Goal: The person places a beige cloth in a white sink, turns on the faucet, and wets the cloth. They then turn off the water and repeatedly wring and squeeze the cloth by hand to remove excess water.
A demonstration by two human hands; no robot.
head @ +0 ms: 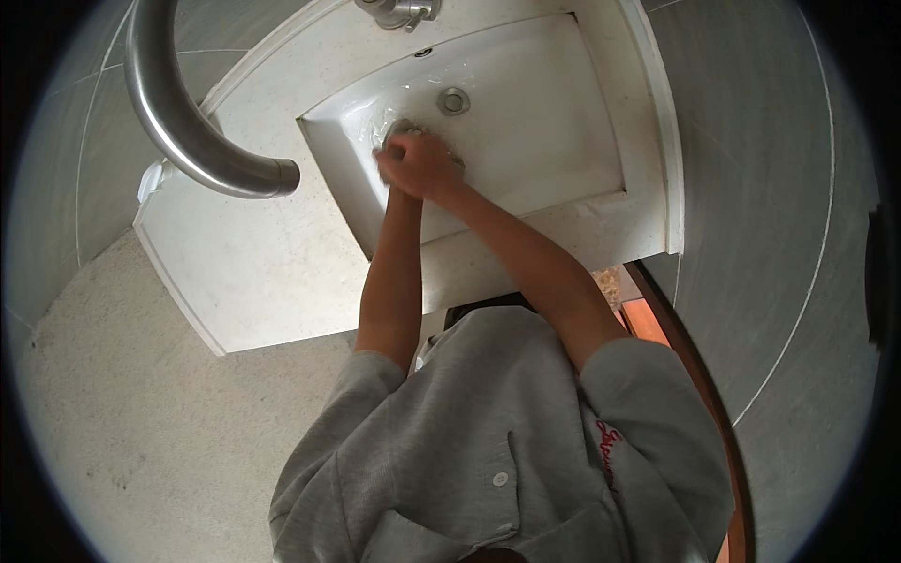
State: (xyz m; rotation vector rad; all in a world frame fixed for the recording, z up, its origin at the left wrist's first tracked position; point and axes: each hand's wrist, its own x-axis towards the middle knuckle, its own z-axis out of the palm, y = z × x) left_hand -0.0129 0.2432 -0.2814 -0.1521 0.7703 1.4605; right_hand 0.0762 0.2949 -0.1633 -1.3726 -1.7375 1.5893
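Over the left part of a white rectangular washbasin (542,127), both hands are close together. My right hand (424,163) lies across my left hand (391,156), its fingers curled, and hides much of it. Something greyish and wet (400,128) shows past the fingers, and a bit of it seems to show by the right wrist; it may be a cloth, but blur and the hands hide its shape. What each hand grips cannot be made out. Water glistens on the basin wall beside them. The round metal drain (453,101) is just up and right of the hands.
A metal tap (398,10) stands at the basin's back edge, above a small overflow hole (422,53). A thick curved steel pipe (190,144) reaches over the pale countertop (260,260) at left. Grey tiled wall (760,176) rises at right.
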